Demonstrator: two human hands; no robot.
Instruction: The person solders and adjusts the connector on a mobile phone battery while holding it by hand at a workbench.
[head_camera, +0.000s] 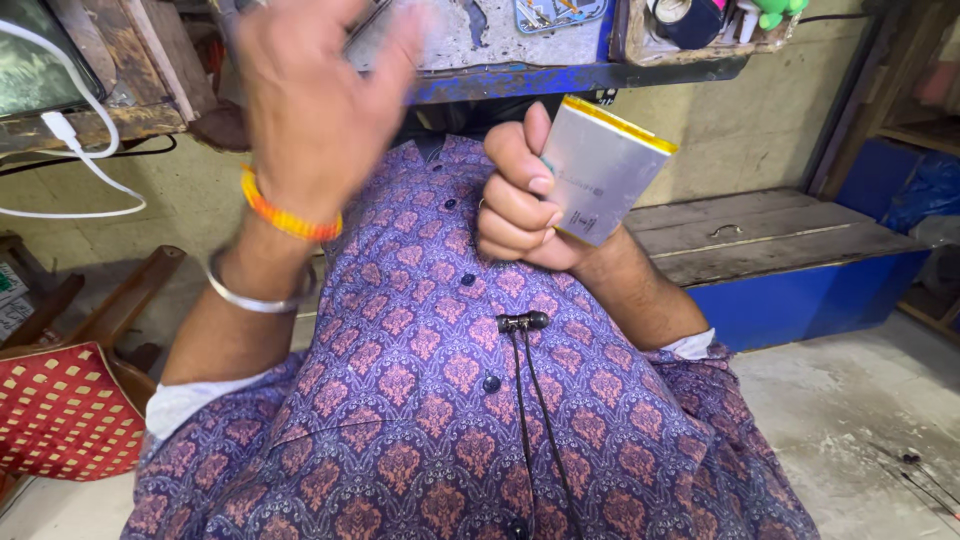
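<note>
Silver-grey, flat battery pack (600, 170) (yellow strip along top edge) clamped in right hand (520, 200), fingers curled shut around lower left edge, held upright against purple patterned shirt (420, 400). Left hand (315, 100) raised, fully spread, blurred, touching nothing. Likely risk: slippage or bending of thin pack, given narrow edge grip only; possible knock from left hand nearby.
</note>
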